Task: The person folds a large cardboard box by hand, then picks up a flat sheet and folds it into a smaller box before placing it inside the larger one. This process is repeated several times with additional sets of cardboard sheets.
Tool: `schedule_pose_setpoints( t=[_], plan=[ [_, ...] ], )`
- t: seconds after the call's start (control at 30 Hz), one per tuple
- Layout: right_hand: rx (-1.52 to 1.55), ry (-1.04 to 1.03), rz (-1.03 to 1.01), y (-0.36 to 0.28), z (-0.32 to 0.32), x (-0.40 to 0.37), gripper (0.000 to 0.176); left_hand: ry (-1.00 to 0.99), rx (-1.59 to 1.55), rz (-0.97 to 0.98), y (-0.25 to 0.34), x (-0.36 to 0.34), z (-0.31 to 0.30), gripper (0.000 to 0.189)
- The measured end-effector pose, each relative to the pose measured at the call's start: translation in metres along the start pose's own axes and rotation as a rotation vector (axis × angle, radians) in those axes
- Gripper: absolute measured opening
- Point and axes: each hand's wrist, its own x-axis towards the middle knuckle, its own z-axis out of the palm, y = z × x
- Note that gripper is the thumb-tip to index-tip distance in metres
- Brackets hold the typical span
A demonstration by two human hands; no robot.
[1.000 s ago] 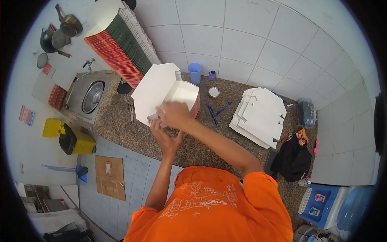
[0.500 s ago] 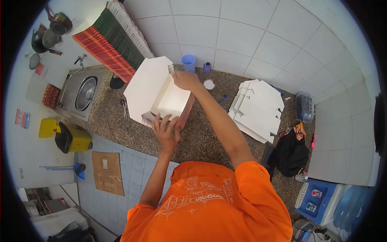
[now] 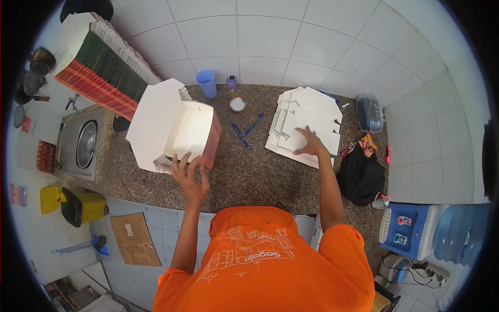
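Observation:
A nested stack of paperboard food boxes (image 3: 193, 127), white inside with reddish outer sides and raised lids, stands on the counter at centre left. At its near rim, my left hand (image 3: 189, 179) rests with fingers spread and fingertips touching the edge. My right hand (image 3: 310, 144) is open over a pile of flat white box blanks (image 3: 306, 112) on the right, its fingers apart and overlapping the top sheet.
Blue pens (image 3: 240, 136) lie between the boxes and blanks. Behind them stand a blue cup (image 3: 207, 84) and a small round white-topped container (image 3: 237, 104). A tall stack of printed boxes (image 3: 104, 70) leans at left. A black bag (image 3: 361, 177) lies right of the blanks.
My right hand has left the box stack's far side and moved right to the flat blanks, opening its fingers. My left hand stays at the near rim. The view has shifted right.

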Motion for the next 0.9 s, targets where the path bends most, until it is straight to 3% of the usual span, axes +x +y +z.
schedule_pose_setpoints(
  t=[0.13,0.2,0.23,0.3,0.33,0.4,0.43,0.47,0.5,0.53,0.6,0.63,0.67,0.7,0.73,0.8,0.83,0.9],
  plan=[
    [0.002,-0.092,-0.107,0.008,-0.021,0.001,0.119,-0.035,0.021,0.032,-0.003,0.004,0.0,0.036],
    [-0.029,-0.13,-0.064,-0.007,-0.034,-0.006,0.097,-0.063,0.04,0.005,-0.001,0.007,-0.003,0.034],
    [-0.024,-0.122,-0.06,0.001,-0.034,-0.003,0.097,-0.063,0.036,0.014,0.002,0.008,-0.006,0.034],
    [0.077,-0.157,-0.268,0.017,-0.038,0.001,0.056,-0.043,-0.053,-0.03,0.012,0.01,-0.013,0.035],
    [0.079,-0.152,-0.262,0.023,-0.039,-0.003,0.056,-0.044,-0.059,-0.024,0.019,0.01,-0.017,0.035],
    [0.318,0.094,-0.083,0.031,-0.044,-0.008,0.023,0.078,-0.042,-0.026,0.034,0.008,-0.022,0.038],
    [0.223,0.514,-0.046,0.011,-0.043,-0.027,0.019,0.082,-0.049,-0.024,0.036,0.008,-0.023,0.038],
    [0.214,0.515,-0.048,-0.017,-0.05,-0.046,0.019,0.0,-0.243,0.051,0.039,0.006,-0.023,0.039],
    [0.242,0.973,-0.072,-0.045,-0.055,-0.063,0.017,-0.082,-0.433,0.12,0.043,0.002,-0.023,0.041],
    [0.27,1.428,-0.098,-0.063,-0.052,-0.077,0.018,-0.079,-0.43,0.105,0.054,0.003,-0.023,0.041],
    [0.144,1.428,-0.093,-0.077,-0.027,-0.105,0.02,-0.542,-1.02,-0.425,0.083,0.014,-0.014,0.044],
    [0.142,1.295,-0.077,-0.099,-0.014,-0.127,0.02,-0.547,-1.017,-0.429,0.09,0.022,-0.004,0.044],
    [0.14,1.164,-0.059,-0.125,0.004,-0.147,0.021,-0.61,-1.437,-0.78,0.097,0.032,0.007,0.044],
    [0.179,1.039,-0.203,-0.144,0.026,-0.162,0.02,-0.649,-1.846,-1.146,0.1,0.043,0.017,0.045],
    [0.216,0.912,-0.343,-0.159,0.046,-0.175,0.019,-0.658,-1.844,-1.145,0.096,0.047,0.033,0.045],
    [0.318,0.648,-0.629,-0.172,0.071,-0.187,0.024,-0.952,-1.257,-1.246,0.079,0.037,0.079,0.045],
    [0.321,0.657,-0.623,-0.167,0.076,-0.184,0.024,-0.961,-1.252,-1.239,0.068,0.025,0.096,0.045],
    [0.386,1.034,-0.213,-0.147,0.094,-0.177,0.033,-1.108,-1.143,-0.973,0.05,0.0,0.114,0.049]
  ],
)
